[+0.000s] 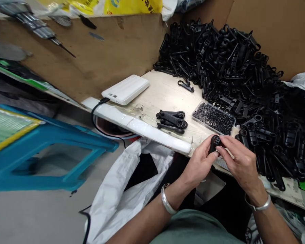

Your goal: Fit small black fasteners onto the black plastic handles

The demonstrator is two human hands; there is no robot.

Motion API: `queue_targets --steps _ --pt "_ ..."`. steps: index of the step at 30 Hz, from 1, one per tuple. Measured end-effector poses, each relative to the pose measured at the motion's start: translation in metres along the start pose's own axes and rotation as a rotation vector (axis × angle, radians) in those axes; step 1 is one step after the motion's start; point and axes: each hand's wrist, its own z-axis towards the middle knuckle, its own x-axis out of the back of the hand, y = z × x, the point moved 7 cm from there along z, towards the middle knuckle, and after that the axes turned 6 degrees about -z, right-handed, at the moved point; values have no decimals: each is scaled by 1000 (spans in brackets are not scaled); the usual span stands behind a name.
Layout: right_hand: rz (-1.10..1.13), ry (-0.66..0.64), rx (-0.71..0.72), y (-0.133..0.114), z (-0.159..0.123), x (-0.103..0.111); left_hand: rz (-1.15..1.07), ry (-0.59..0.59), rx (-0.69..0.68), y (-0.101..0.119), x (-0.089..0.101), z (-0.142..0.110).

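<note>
My left hand (202, 162) grips a black plastic part (215, 143) between thumb and fingers, just past the table's front edge. The thumb and fingertips of my right hand (240, 159) close on the right side of the same part; anything smaller between them is hidden. Right behind my hands is a clear shallow box (213, 118) full of tiny black pieces. Left of the box, several black lever-like parts with ringed ends (172, 121) lie in a small stack.
A large heap of black parts (218, 64) fills the back and right. One lone part (185, 85) lies before it. A white power bank (125, 89) with a cable sits left. An electric screwdriver (35, 25) hangs upper left, above a blue stool (51, 152).
</note>
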Motion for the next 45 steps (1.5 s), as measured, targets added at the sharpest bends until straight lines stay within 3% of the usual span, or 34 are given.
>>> queue_targets --steps 7,12,18,21,24,27,31,34,37,40,45 --pt "-15 35 -35 -7 -4 -2 606 -32 -179 15 1 -8" --pt "147 -20 -205 3 -13 -6 820 -106 -176 20 -1 -8" --pt "561 -264 -502 23 -15 -15 778 -143 -73 30 0 -10" --pt "678 -401 -539 20 -18 -24 605 -218 11 24 -8 -16" --pt "611 -363 -563 17 -17 -28 457 -168 106 16 -6 -17" --pt "535 -291 -557 14 -11 -31 602 -159 -4 29 0 -11" --pt "545 -284 -496 17 1 -35 1248 -238 -383 67 7 -5" --pt "513 -263 -544 36 3 -33 1670 -334 -530 82 20 1" --pt "467 -298 -565 51 5 -34 1837 -401 -563 92 38 8" --pt "413 -364 -494 53 18 -39 1880 -399 -489 98 54 13" --pt "255 -424 -315 48 79 -58 1891 -309 -386 95 69 12"
